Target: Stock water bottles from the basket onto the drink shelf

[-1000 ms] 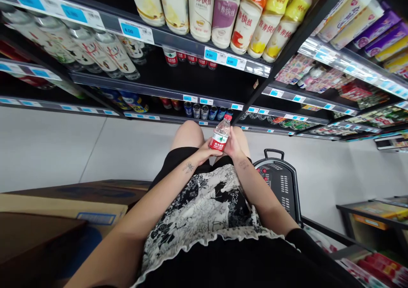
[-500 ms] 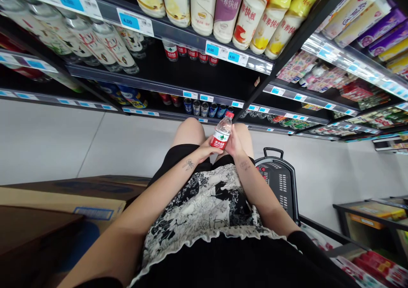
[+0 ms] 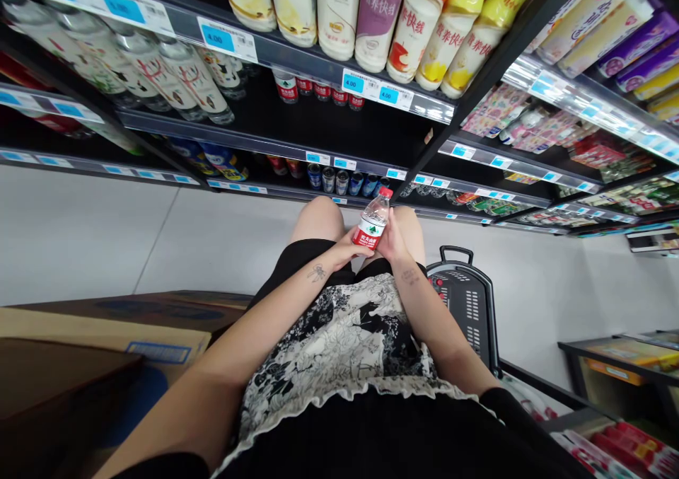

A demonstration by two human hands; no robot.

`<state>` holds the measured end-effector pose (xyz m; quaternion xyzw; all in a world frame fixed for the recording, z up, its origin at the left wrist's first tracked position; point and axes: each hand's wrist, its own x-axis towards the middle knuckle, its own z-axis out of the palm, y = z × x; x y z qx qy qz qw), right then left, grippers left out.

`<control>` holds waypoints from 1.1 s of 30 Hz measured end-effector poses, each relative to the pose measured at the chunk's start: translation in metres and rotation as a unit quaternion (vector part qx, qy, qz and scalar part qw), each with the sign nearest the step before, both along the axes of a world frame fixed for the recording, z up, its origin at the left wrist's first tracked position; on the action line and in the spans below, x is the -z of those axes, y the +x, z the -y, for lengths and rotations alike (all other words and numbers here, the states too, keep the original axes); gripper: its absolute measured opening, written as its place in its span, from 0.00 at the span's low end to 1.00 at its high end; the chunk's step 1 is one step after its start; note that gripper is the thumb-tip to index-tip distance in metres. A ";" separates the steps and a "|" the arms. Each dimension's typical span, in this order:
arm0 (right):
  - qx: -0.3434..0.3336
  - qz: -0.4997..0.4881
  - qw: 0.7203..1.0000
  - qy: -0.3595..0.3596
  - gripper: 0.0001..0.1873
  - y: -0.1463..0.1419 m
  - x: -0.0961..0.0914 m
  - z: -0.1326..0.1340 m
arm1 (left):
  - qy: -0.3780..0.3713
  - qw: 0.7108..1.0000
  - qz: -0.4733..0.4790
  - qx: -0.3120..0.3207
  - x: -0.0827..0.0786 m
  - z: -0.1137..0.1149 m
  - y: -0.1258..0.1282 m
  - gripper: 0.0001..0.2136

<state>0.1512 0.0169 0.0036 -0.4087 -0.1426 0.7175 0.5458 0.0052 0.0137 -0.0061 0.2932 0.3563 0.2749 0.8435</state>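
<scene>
A small clear water bottle [image 3: 370,226] with a red cap and a red-and-white label stands slightly tilted above my knees. My left hand [image 3: 347,247] is closed round its lower left side, the thumb across the base of the label. On the other side my right hand [image 3: 392,237] grips it, fingers partly hidden behind the bottle. Several similar red-label bottles [image 3: 322,90] sit at the back of the middle shelf [image 3: 318,125] in front of me.
White drink bottles [image 3: 339,12] line the upper shelf. Cans [image 3: 342,182] stand on the lowest shelf. Cardboard boxes [image 3: 175,330] are at my left. On the floor at my right is a black basket [image 3: 469,302] with a handle, holding red-capped items.
The view has shifted very slightly. Both hands keep the bottle in nearly the same position and tilt.
</scene>
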 end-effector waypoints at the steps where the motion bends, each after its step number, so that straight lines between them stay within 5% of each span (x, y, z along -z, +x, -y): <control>1: 0.003 0.002 1.000 -0.004 0.26 0.000 0.000 0.000 | 0.000 1.000 -0.002 0.001 0.000 0.000 0.000 0.39; 25: -0.005 0.022 0.999 -0.039 0.30 -0.007 -0.010 -0.001 | -0.012 0.999 -0.030 0.000 -0.002 0.002 0.000 0.41; 33: 0.004 0.031 0.999 -0.027 0.29 -0.005 -0.001 -0.003 | -0.018 0.997 -0.047 -0.050 0.000 0.001 0.007 0.34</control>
